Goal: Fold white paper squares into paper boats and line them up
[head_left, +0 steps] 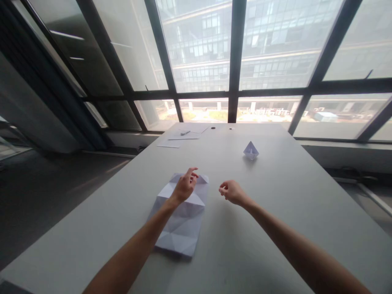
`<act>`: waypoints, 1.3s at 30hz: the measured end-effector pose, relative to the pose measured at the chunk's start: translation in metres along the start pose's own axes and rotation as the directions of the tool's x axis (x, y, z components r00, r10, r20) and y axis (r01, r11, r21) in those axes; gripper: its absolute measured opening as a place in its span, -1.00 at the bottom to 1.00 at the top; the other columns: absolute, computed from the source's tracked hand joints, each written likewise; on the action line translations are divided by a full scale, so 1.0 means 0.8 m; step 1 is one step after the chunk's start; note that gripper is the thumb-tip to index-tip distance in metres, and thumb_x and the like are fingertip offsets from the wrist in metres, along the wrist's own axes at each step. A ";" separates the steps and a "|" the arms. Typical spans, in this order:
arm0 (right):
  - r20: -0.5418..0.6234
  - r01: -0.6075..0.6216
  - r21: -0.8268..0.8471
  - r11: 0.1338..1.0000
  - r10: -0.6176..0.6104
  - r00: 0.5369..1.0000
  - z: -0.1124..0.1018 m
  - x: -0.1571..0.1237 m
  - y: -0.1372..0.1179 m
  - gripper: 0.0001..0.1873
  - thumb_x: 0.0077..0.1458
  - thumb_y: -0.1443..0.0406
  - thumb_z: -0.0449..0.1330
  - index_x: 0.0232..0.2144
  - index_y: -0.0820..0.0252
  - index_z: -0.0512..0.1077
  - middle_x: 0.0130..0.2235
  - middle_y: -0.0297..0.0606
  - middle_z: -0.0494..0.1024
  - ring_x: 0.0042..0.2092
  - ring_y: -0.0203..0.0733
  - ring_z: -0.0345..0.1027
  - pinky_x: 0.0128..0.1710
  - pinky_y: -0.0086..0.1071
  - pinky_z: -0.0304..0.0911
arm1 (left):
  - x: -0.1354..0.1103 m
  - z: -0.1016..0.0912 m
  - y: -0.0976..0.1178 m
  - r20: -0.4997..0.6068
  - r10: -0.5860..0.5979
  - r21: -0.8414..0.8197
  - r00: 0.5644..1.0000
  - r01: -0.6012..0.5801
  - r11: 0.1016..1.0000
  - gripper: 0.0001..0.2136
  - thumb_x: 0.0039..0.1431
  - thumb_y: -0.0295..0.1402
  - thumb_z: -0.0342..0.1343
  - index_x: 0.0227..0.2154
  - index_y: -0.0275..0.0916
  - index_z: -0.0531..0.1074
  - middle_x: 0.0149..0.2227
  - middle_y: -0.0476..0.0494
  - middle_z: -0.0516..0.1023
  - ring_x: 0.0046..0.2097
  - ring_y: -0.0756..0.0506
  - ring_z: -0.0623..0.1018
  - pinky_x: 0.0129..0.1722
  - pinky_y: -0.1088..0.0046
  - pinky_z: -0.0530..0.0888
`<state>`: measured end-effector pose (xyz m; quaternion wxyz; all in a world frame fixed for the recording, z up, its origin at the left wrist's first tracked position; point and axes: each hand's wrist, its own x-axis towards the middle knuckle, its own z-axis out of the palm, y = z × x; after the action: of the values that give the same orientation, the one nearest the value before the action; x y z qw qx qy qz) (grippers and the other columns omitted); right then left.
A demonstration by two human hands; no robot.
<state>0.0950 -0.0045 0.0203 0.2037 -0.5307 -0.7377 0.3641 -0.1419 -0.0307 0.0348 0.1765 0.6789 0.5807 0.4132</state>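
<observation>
A creased white sheet of paper [183, 222] lies partly unfolded on the table, its fold lines standing up in ridges. Over its far part is my left hand [185, 184], fingers apart and bent, holding nothing; whether it touches the paper I cannot tell. To the right of the sheet, apart from it, my right hand [232, 192] hovers above the bare tabletop with curled fingers drawn together. Nothing shows between them. Farther back on the right stands a folded paper boat [251, 151], upright with a pointed top.
The white table [290, 196] stretches to the windows. At its far left lie flat paper sheets [186, 136] with a small whitish object [185, 133] on top. A round dark hole [213, 128] sits near the far edge. A dark curtain [58, 90] hangs at left.
</observation>
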 end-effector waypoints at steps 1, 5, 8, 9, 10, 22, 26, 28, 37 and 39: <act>-0.010 -0.006 0.016 1.000 0.006 1.000 0.014 0.000 -0.007 -0.82 0.06 0.32 0.21 -0.30 0.28 0.58 -0.42 -0.21 0.61 -0.41 -0.26 0.45 -0.39 -0.49 0.22 | -0.010 0.004 -0.007 -0.036 0.015 0.016 0.999 -0.015 1.000 -0.69 0.23 -0.39 -0.02 0.04 -0.14 0.34 -0.22 -0.10 0.55 -0.22 -0.09 0.56 -0.18 0.35 0.50; -0.075 -0.037 0.095 0.995 0.045 0.996 0.062 0.004 -0.024 -0.67 0.02 0.30 0.26 -0.13 0.28 0.53 -0.38 -0.18 0.62 -0.35 -0.19 0.49 -0.38 -0.46 0.28 | -0.035 0.034 -0.027 -0.147 -0.131 -0.184 0.980 0.103 0.977 -0.61 0.31 -0.26 -0.04 0.16 -0.20 0.19 -0.13 -0.18 0.52 -0.20 -0.09 0.55 -0.18 0.31 0.50; -0.135 -0.040 0.168 0.985 0.063 0.989 0.078 0.006 -0.025 -0.58 -0.04 0.35 0.27 -0.06 0.26 0.48 -0.35 -0.19 0.62 -0.33 -0.18 0.50 -0.38 -0.46 0.30 | -0.038 0.047 -0.027 -0.179 -0.140 -0.287 0.974 0.084 0.954 -0.62 0.35 -0.22 -0.09 0.16 -0.24 0.17 -0.12 -0.21 0.50 -0.16 -0.09 0.55 -0.11 0.29 0.48; -0.154 -0.036 0.193 0.980 0.067 0.986 0.080 0.007 -0.024 -0.56 -0.06 0.38 0.26 -0.05 0.27 0.47 -0.35 -0.20 0.61 -0.33 -0.18 0.50 -0.38 -0.46 0.30 | -0.038 0.048 -0.024 -0.194 -0.116 -0.301 0.974 0.054 0.952 -0.62 0.36 -0.21 -0.09 0.16 -0.24 0.17 -0.13 -0.20 0.50 -0.16 -0.09 0.54 -0.10 0.29 0.47; -0.170 -0.029 0.220 0.975 0.068 0.983 0.081 0.008 -0.022 -0.55 -0.07 0.40 0.25 -0.05 0.28 0.46 -0.36 -0.20 0.61 -0.34 -0.19 0.49 -0.39 -0.46 0.30 | -0.038 0.047 -0.019 -0.214 -0.090 -0.311 0.973 0.019 0.950 -0.62 0.37 -0.21 -0.11 0.17 -0.23 0.16 -0.14 -0.19 0.50 -0.15 -0.09 0.54 -0.11 0.29 0.47; -0.246 0.117 0.570 0.813 0.034 0.969 0.009 -0.011 0.019 -0.57 0.01 0.24 0.20 -0.05 0.27 0.43 -0.33 -0.23 0.55 -0.36 -0.23 0.44 -0.42 -0.41 0.39 | -0.048 0.010 0.044 -0.445 0.125 -0.130 0.887 -0.202 0.971 -0.71 0.31 -0.39 -0.05 0.08 -0.19 0.25 -0.17 -0.14 0.50 -0.12 -0.12 0.51 -0.03 0.25 0.41; -0.260 0.063 0.549 0.833 0.099 0.960 -0.048 -0.025 0.067 -0.57 -0.01 0.28 0.21 -0.05 0.27 0.42 -0.35 -0.25 0.53 -0.42 -0.26 0.40 -0.45 -0.40 0.39 | -0.027 0.022 0.059 -0.266 0.150 -0.065 0.952 -0.173 0.983 -0.78 0.24 -0.50 -0.04 -0.10 -0.20 0.38 -0.18 -0.12 0.53 -0.10 -0.12 0.53 -0.04 0.27 0.43; -0.307 0.026 0.478 0.878 0.139 0.941 -0.074 -0.034 0.095 -0.61 -0.01 0.30 0.20 -0.08 0.29 0.43 -0.37 -0.26 0.51 -0.44 -0.27 0.38 -0.49 -0.41 0.37 | -0.011 0.039 0.071 -0.138 0.205 -0.021 0.969 -0.210 0.978 -0.80 0.20 -0.52 -0.02 -0.18 -0.21 0.43 -0.19 -0.12 0.54 -0.09 -0.12 0.53 0.01 0.25 0.42; -0.529 -0.193 -0.010 0.981 0.159 0.833 -0.123 -0.077 0.168 -0.60 0.05 0.37 0.19 -0.02 0.31 0.44 -0.31 -0.16 0.57 -0.27 -0.10 0.47 -0.19 -0.27 0.38 | 0.027 0.169 0.103 0.443 0.308 0.184 0.842 -0.421 0.888 -0.54 0.19 -0.23 0.20 0.13 -0.21 0.35 0.15 -0.26 0.42 0.18 -0.24 0.42 0.18 0.19 0.34; -0.625 -0.207 -0.184 0.961 0.048 0.779 -0.111 -0.079 0.158 -0.57 0.08 0.38 0.16 0.04 0.28 0.42 -0.11 -0.04 0.54 -0.03 0.00 0.41 0.02 -0.18 0.30 | 0.021 0.189 0.094 0.500 0.271 0.278 0.823 -0.449 0.850 -0.36 0.17 -0.05 0.19 0.25 -0.19 0.23 0.31 -0.31 0.22 0.34 -0.35 0.16 0.28 -0.02 0.15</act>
<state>0.2588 -0.0132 -0.0115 0.3407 -0.6900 -0.6320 0.0918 0.0217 0.0012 0.0047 0.0848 0.8746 0.4525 0.1523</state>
